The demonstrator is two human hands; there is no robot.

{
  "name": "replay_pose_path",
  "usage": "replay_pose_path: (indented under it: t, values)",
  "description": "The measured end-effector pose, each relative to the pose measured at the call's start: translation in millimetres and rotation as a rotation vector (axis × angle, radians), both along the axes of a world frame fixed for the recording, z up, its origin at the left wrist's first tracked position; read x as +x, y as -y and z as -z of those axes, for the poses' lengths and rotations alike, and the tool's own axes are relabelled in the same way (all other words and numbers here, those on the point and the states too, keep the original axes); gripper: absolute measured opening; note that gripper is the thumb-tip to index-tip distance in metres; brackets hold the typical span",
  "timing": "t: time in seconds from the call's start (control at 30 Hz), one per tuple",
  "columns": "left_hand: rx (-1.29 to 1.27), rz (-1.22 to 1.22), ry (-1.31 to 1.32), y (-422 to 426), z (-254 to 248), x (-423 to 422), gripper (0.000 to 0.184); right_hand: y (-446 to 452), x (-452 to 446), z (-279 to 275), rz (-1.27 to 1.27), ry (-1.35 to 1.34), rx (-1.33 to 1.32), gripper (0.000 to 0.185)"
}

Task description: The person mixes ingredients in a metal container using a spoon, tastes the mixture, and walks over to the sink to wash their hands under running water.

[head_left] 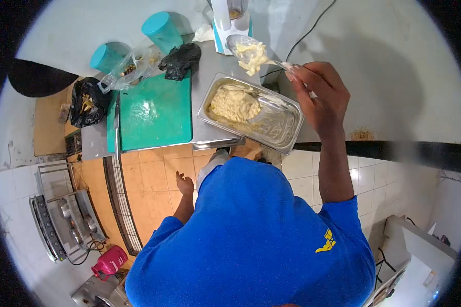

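My right hand (pixel 320 94) is raised over the right end of the metal pan, its fingers closed around the handle of a large spoon (pixel 234 42). A lump of pale yellow creamy mixture (pixel 252 57) clings to the spoon's bowl. Below it, the rectangular steel pan (pixel 284 146) rests at an angle on the counter. More of the chunky mixture (pixel 233 105) is heaped in its left half, and smears coat its right half. My left hand (pixel 185 182) hangs beside my body, below the counter edge, with fingers slightly apart and nothing in it.
A green cutting board (pixel 159 115) lies left of the pan, with a knife (pixel 117 120) along its left side. Behind it are a black plastic bag (pixel 180 60), a clear bag (pixel 130 69) and turquoise containers (pixel 161 33). A blender (pixel 230 25) stands behind the pan, near a cable (pixel 307 33).
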State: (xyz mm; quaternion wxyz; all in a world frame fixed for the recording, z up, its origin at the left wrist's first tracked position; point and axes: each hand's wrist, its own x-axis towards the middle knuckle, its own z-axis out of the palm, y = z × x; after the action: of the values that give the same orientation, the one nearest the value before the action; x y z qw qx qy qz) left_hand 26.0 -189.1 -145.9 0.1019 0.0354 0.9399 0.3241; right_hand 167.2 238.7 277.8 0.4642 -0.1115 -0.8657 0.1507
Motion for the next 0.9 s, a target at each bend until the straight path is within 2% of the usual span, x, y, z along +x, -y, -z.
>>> replay_pose_path:
  t: [0.13, 0.23, 0.33, 0.4, 0.47, 0.5, 0.6, 0.7, 0.8, 0.83, 0.9]
  values:
    - [-0.039, 0.047, 0.013, -1, 7, -19, 0.056, 4, -3, -4, 0.045, -0.005, -0.009, 0.026]
    - [-0.01, 0.052, 0.014, -3, 7, -26, 0.056, 5, -6, 17, 0.036, 0.04, -0.095, 0.023]
    - [0.002, 0.053, 0.023, -1, 9, -28, 0.056, 9, -11, 91, 0.083, 0.272, -0.405, 0.018]
    - [0.002, 0.041, 0.054, -1, 9, -26, 0.056, 6, -10, 161, 0.004, 0.409, -0.291, 0.015]
    - [0.028, 0.012, 0.088, 5, 10, -23, 0.057, 10, 3, 197, 0.058, 0.483, -0.203, 0.013]
    - [0.046, -0.008, 0.103, 4, 9, -23, 0.058, 12, 2, 193, 0.079, 0.517, -0.154, 0.012]
    - [0.022, 0.029, 0.07, 12, 5, -22, 0.058, 21, 6, 178, 0.119, 0.235, -0.183, 0.009]
    - [-0.081, 0.03, 0.035, 16, 10, -22, 0.056, 19, 6, 197, 0.135, 0.33, -0.098, 0.007]
    - [-0.059, 0.065, -0.064, 21, 16, -22, 0.055, 20, 9, 202, 0.134, 0.325, -0.068, 0.008]
    - [-0.026, 0.015, 0.0, 21, 17, -24, 0.053, 19, 9, 203, 0.145, 0.365, -0.056, 0.009]
    - [-0.019, 0.061, -0.04, 24, 14, -19, 0.054, 19, 12, 206, 0.172, 0.45, -0.039, 0.01]
